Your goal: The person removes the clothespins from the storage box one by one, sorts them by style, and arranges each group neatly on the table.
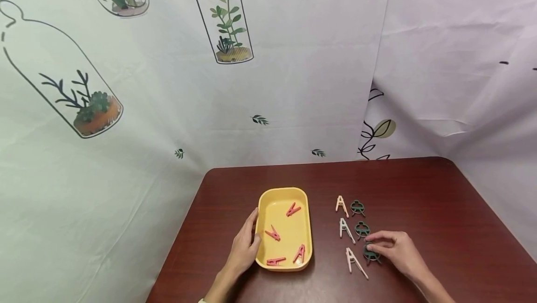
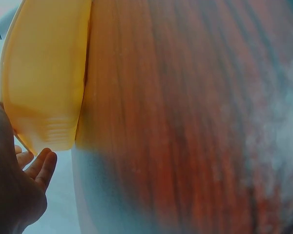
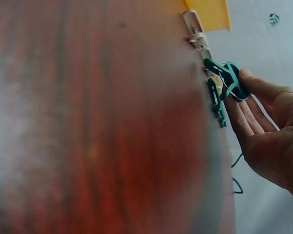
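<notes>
Along the left side of a yellow tray (image 1: 291,229), my left hand (image 1: 243,248) grips the rim, thumb over it and fingers outside. Several red clothespins (image 1: 273,233) lie scattered inside the tray. My right hand (image 1: 396,251) pinches a dark green clip (image 3: 233,82) between thumb and fingers. In the right wrist view the clip's legs point away from the palm. Two more green clips, one far (image 1: 357,207) and one nearer (image 1: 362,230), lie beyond that hand. Left of them, three whitish clothespins (image 1: 346,230) form a column.
A dark reddish wooden table (image 1: 419,200) carries everything. Behind it hangs a pale cloth (image 1: 293,93) printed with plants in glass jars. The table's far edge runs close to this cloth.
</notes>
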`<state>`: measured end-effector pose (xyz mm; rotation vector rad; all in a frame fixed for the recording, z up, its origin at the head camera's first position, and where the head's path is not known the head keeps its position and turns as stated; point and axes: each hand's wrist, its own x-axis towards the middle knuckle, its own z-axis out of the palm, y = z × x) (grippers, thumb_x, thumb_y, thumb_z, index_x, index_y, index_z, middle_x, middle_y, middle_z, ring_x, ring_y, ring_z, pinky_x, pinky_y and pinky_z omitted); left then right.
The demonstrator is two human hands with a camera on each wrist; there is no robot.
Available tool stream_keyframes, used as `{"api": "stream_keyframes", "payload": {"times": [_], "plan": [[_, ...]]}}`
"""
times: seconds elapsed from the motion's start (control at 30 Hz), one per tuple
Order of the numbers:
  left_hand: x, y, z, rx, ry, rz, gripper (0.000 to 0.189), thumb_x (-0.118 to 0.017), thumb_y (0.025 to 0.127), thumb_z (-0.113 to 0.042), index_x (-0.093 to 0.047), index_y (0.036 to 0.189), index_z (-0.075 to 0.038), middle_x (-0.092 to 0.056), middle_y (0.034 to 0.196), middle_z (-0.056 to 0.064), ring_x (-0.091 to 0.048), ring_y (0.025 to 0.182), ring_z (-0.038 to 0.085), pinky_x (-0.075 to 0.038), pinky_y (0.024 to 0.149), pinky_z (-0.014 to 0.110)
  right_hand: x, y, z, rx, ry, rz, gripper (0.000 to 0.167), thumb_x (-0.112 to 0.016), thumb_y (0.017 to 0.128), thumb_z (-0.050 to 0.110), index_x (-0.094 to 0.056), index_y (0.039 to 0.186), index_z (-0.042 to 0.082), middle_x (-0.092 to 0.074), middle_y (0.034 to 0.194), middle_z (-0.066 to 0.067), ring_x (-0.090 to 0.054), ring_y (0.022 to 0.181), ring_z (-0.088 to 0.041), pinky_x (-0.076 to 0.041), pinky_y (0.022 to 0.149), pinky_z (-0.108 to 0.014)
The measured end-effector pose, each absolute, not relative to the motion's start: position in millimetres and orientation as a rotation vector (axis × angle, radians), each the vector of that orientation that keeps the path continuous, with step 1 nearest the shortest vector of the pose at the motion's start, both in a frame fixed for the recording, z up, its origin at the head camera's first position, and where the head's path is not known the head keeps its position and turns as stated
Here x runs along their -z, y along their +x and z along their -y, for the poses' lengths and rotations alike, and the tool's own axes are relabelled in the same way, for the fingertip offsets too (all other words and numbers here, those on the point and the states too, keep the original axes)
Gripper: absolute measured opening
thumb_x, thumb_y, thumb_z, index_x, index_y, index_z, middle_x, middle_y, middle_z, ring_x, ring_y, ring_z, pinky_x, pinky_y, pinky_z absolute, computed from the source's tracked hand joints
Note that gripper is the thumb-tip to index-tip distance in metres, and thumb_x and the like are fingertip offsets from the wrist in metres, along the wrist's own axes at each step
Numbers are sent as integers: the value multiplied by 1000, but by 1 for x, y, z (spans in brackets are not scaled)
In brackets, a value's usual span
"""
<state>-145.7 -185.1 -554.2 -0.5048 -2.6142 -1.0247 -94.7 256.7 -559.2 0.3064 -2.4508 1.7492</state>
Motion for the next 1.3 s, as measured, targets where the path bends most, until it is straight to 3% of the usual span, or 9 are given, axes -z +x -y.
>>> {"api": "stream_keyframes", "payload": {"times": [0.5,0.73,1.03,1.17,1.3], "plan": [[555,-145,185,1028,-503,2610,73,-61,94,3,-40,163,-7,-56,155,13,-69,115,22,-56,97,48,570,-92,-257,-1610,380,2467,16,-85,82,-4,-79,97,-3,-79,93,-16,-75,81,-1,-57,67,-17],[554,-145,185,1038,-505,2612,73,-62,94,3,-40,163,-7,-56,155,14,-69,117,23,-56,97,48,568,-90,-254,-1540,284,2489,18,-87,80,-3,-81,95,4,-80,91,-11,-73,77,2,-56,65,-17],[553,-145,185,1031,-522,2602,73,-62,94,3,-40,163,-6,-57,154,14,-70,116,25,-56,96,49,562,-90,-256,-1549,150,2391,16,-85,82,-6,-81,96,2,-80,92,-12,-73,81,3,-56,68,-14],[554,-145,185,1034,-523,2600,73,-62,94,3,-40,163,-6,-56,155,13,-70,117,25,-56,97,49,553,-92,-260,-1602,93,2318,16,-82,87,-4,-80,103,-3,-81,97,-12,-73,87,5,-55,73,-13],[554,-145,185,1029,-528,2596,73,-62,94,3,-40,163,-5,-55,156,12,-70,117,25,-55,97,49,541,-99,-264,-1719,105,2242,26,-78,92,-3,-74,118,-9,-81,109,-8,-74,97,1,-56,81,-15]]}}
